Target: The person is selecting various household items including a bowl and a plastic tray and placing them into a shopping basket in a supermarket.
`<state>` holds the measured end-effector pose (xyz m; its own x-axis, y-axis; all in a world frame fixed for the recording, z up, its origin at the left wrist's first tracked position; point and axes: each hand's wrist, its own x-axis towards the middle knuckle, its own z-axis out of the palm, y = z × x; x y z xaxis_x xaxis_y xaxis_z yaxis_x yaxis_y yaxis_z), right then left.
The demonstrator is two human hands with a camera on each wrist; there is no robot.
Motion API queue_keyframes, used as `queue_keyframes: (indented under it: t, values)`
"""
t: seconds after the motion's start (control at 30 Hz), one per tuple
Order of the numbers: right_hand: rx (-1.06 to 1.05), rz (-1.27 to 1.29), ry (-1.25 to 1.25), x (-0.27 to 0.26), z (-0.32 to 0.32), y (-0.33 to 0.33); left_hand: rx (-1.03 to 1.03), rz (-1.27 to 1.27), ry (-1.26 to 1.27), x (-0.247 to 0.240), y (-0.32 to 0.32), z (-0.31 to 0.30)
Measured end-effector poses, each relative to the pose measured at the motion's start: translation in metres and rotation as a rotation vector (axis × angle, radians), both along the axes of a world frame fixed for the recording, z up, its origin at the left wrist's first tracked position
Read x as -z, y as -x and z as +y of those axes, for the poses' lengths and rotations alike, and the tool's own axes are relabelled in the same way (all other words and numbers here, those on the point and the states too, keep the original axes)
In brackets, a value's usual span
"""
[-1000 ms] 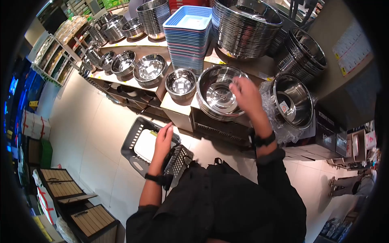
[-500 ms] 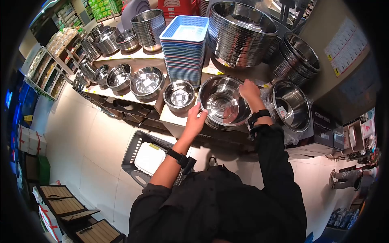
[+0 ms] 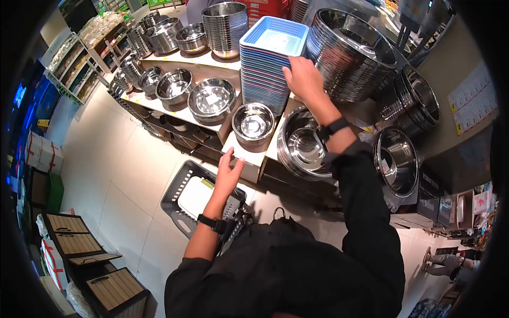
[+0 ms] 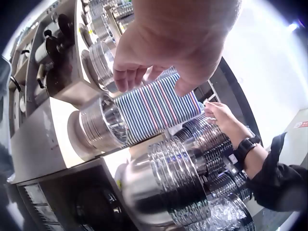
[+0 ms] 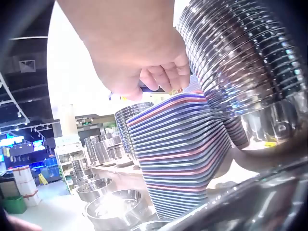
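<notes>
A tall stack of plastic baskets, light blue on top with blue, white and pink rims, stands on the shelf. My right hand is at the top basket's near right corner; in the right wrist view its bent fingers are over the top rim, and whether they grip it is unclear. My left hand hangs in the air in front of the small steel bowls, fingers apart and holding nothing. Large steel basins sit right of these bowls, below my right forearm.
A grey shopping basket holding a white item is on the floor below my left hand. Steel pots line the back shelf, and nested basins rise right of the baskets. A wrapped basin sits farther right.
Both hands have left the large basin's rim. My right hand has moved up to the basket stack, and my left hand has drawn back leftward. The view has shifted.
</notes>
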<state>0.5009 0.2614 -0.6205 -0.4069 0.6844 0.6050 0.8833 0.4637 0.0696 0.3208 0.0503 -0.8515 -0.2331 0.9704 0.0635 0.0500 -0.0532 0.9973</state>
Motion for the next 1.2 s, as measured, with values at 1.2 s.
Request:
queue_keyframes:
  t: [1.2]
  values:
    - [-1.096, -0.102, -0.044, -0.017, -0.114, 0.129, -0.074, -0.862, -0.452, -0.098, 0.144, -0.048]
